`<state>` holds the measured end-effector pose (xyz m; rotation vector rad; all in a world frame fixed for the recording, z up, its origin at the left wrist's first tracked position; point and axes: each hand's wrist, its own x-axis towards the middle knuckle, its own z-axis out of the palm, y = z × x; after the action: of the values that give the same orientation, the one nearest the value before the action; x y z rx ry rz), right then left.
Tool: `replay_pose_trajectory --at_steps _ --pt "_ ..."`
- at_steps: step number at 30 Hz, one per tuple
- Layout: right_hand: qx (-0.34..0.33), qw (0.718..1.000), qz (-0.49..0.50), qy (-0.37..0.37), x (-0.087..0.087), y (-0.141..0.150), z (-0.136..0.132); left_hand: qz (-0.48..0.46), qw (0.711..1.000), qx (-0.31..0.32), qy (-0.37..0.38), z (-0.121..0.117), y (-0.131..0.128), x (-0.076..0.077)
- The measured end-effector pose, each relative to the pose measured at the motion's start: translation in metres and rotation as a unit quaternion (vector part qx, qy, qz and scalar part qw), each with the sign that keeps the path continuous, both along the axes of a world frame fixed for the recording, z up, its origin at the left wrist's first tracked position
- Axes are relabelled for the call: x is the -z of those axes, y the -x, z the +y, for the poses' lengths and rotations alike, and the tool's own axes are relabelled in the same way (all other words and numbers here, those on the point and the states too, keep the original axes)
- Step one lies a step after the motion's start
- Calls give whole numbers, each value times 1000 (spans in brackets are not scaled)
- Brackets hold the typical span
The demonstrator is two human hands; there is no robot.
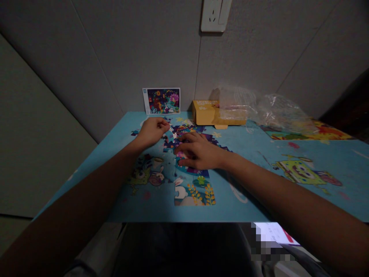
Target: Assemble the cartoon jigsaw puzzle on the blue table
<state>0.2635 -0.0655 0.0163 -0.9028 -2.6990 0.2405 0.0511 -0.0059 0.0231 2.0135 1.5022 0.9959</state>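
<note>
A partly assembled jigsaw puzzle [194, 192] lies on the blue table, with a white rabbit, a frog and yellow plants at its near end. My left hand [151, 132] is above the puzzle's far left side, thumb and fingers pinched together at a small, pale-edged puzzle piece [173, 131] that is mostly hidden. Resting on the middle of the puzzle is my right hand [198, 151], its fingers spread and holding nothing; it covers part of the picture. Loose puzzle pieces [186, 127] are scattered just beyond both hands.
A picture card [163, 101] leans on the wall at the back. Right of it sit a yellow box [206, 113] and crumpled clear plastic [276, 111]. A colourful sheet [325, 130] lies at the back right. The table [259, 184] has cartoon prints; its front edge is near my body.
</note>
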Motion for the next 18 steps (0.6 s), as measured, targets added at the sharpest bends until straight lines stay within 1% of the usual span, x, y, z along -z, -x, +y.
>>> replay_pose_trajectory --at_steps 2,4,6,7,8,10,12,14,18 --pt "8 1000 -3 -1 -2 -1 1 -28 999 5 21 -3 0 -5" --pt "15 1000 -3 -6 -3 -4 3 -57 996 25 63 -6 2 -10" --pt "15 1000 1 -11 -3 -6 5 -64 988 70 119 -9 4 -13" --pt "15 1000 6 -12 -3 -7 6 -59 981 104 152 -11 5 -14" --pt "15 1000 13 -15 -3 -7 8 -49 971 145 186 -13 5 -15" --pt "18 999 31 -25 -1 -8 11 -14 939 226 258 -17 5 -15" --pt "26 998 50 -34 0 -8 13 24 906 278 319 -22 2 -14" --pt "31 997 62 -36 1 -8 14 54 888 294 348 -27 -2 -14" --pt "27 997 69 -25 1 -7 14 96 876 316 351 -33 -7 -17"
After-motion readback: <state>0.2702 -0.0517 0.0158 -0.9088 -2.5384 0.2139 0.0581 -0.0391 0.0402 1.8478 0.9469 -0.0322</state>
